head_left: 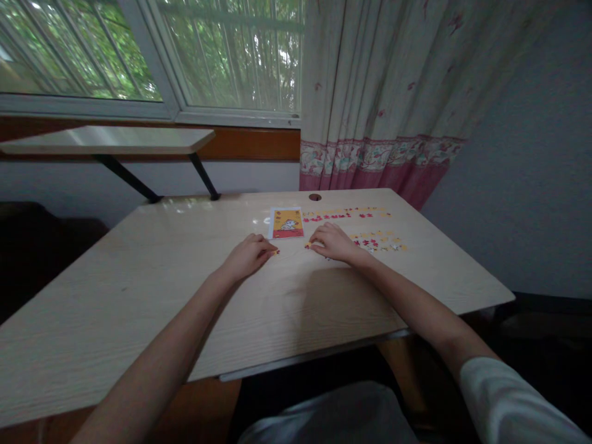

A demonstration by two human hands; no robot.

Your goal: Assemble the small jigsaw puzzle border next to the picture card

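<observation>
The left hand (pixel 250 254) pinches a puzzle piece (pixel 277 251), the right hand (pixel 333 242) another piece (pixel 307 246). The counter (pixel 124 290) has lots of room leftward; its front edge is well away.

The one camera rides on the person's head, looking forward and down across the desk (pixel 259 314). The forearms (pixel 176 345) sit close below the lens; the left hand (pixel 247 256) and right hand (pixel 333 242) lie farther out, with the window (pixel 231 55) at far left and the curtain (pixel 379 92) at far right.

Dim; daylight from the window (pixel 235 61); soft shadow on the desk (pixel 161 265), wide-angle stretching at edges, jigsaw pieces (pixel 342 216) blurred.
</observation>
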